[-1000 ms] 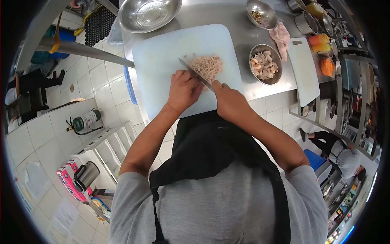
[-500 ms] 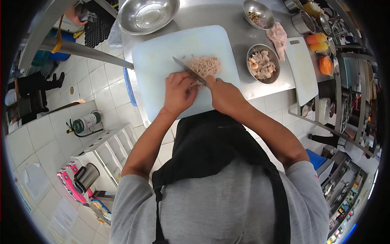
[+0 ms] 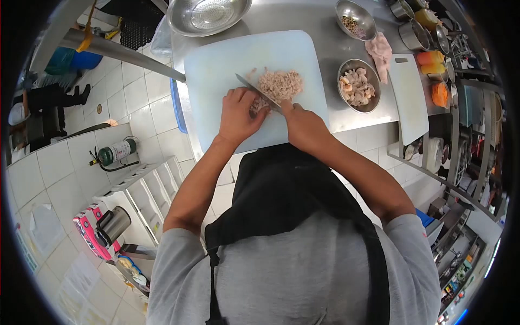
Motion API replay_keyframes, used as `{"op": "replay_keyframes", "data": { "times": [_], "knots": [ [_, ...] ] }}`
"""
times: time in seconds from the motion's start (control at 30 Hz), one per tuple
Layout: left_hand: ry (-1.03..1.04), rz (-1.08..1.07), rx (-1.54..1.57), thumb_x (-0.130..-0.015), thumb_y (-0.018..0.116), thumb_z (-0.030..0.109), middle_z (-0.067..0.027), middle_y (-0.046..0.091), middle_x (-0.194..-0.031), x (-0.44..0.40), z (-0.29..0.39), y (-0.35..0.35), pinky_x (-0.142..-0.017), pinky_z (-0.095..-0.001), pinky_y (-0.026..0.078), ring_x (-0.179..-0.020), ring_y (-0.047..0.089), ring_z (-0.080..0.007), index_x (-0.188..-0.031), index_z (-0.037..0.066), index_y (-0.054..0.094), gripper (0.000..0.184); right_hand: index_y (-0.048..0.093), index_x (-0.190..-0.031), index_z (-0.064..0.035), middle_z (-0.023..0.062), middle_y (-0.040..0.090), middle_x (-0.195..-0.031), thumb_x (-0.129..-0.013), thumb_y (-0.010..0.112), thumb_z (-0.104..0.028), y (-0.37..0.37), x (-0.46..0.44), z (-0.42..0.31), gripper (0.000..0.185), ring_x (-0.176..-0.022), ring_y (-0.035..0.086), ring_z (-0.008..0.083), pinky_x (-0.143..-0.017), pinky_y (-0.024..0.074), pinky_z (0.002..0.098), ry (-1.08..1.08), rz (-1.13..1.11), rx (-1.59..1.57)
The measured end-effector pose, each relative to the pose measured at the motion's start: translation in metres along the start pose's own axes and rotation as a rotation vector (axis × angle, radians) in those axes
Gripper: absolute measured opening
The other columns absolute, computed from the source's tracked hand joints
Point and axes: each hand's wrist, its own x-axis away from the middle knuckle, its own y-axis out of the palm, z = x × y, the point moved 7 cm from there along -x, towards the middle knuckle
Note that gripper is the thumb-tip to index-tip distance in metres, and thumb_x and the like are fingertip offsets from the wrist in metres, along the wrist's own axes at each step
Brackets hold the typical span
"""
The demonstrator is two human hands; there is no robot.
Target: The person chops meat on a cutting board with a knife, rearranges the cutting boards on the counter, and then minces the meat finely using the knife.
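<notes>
A large white cutting board [image 3: 211,70] lies on the steel table. Chopped pale meat [image 3: 281,84] is heaped on it, just beyond the knife. My right hand [image 3: 306,127] is closed round the handle of the knife [image 3: 254,89], whose blade points up and to the left. Left of the blade, my left hand [image 3: 238,116] has its fingers curled over a small piece of meat [image 3: 259,104], mostly hidden under them. A steel bowl [image 3: 374,103] of larger meat pieces [image 3: 357,86] stands right of the board.
Behind are a large steel basin [image 3: 208,16] and a smaller bowl [image 3: 355,19] with chopped bits. A pink cloth [image 3: 381,54] lies near a narrow white board [image 3: 409,97]. Pots and orange-capped containers stand at far right. Another person's legs [image 3: 59,97] show at far left.
The knife and both hands have shifted slightly against the board while the view moved a little. The person at the lower right has gone out of sight, as has the hand seen earlier at upper left.
</notes>
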Motion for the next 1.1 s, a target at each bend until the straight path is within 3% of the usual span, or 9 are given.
{"op": "replay_keyframes", "data": {
  "times": [0.27,0.37,0.67,0.8,1.0,1.1],
  "knots": [
    [0.114,0.084,0.061,-0.081,0.086,0.011,-0.0083,0.068,-0.107,0.001,-0.006,0.003,-0.093,-0.0488,0.049,-0.106,0.062,-0.0356,-0.1,0.01,0.075,0.022,0.052,-0.131,0.0025,0.0316,0.069,-0.107,-0.094,0.058,0.003,-0.031,0.004,-0.01,0.038,-0.095,0.074,0.0502,-0.082,0.0603,0.0581,-0.044,-0.051,0.015],
    [0.118,0.035,0.058,-0.081,0.085,0.009,-0.0072,0.068,-0.107,0.004,-0.01,0.011,-0.094,-0.0484,0.05,-0.105,0.062,-0.0347,-0.1,0.011,0.075,0.021,0.052,-0.131,0.0022,0.0315,0.069,-0.107,-0.094,0.058,0.003,-0.007,0.004,-0.004,0.038,-0.096,0.074,0.0502,-0.083,0.06,0.0581,-0.003,-0.038,0.004],
    [0.154,0.01,-0.048,-0.082,0.084,0.011,-0.0042,0.068,-0.103,0.001,-0.003,0.018,-0.088,-0.0456,0.048,-0.108,0.061,-0.0327,-0.092,0.012,0.074,0.014,0.053,-0.13,0.0012,0.0309,0.07,-0.108,-0.092,0.06,0.003,-0.024,0.002,0.004,0.038,-0.095,0.074,0.0496,-0.084,0.0597,0.0579,-0.045,-0.032,-0.002],
    [0.122,0.05,-0.069,-0.082,0.084,0.008,-0.0062,0.068,-0.1,0.002,-0.001,0.019,-0.091,-0.0449,0.05,-0.102,0.062,-0.033,-0.096,0.009,0.076,0.017,0.053,-0.127,0.0009,0.0307,0.069,-0.106,-0.094,0.059,0.002,-0.011,0.02,0.004,0.034,-0.094,0.074,0.0496,-0.081,0.0597,0.058,0.037,-0.032,0.018],
    [0.164,0.075,-0.043,-0.082,0.082,0.007,-0.0043,0.069,-0.102,0.003,0.001,0.017,-0.089,-0.0469,0.049,-0.103,0.062,-0.0327,-0.095,0.011,0.076,0.015,0.051,-0.127,0.0018,0.031,0.068,-0.104,-0.093,0.061,0.001,-0.016,0.006,-0.002,0.036,-0.09,0.075,0.0496,-0.077,0.0606,0.0581,-0.065,-0.011,0.045],
    [0.129,0.093,-0.04,-0.082,0.081,0.006,-0.0049,0.069,-0.103,0.009,-0.003,0.016,-0.089,-0.0466,0.05,-0.103,0.061,-0.0329,-0.096,0.011,0.076,0.016,0.051,-0.124,0.0023,0.0311,0.069,-0.104,-0.092,0.062,0.001,-0.017,0.026,-0.006,0.034,-0.089,0.075,0.0492,-0.078,0.0607,0.058,-0.011,0.0,0.012]
  ]
}}
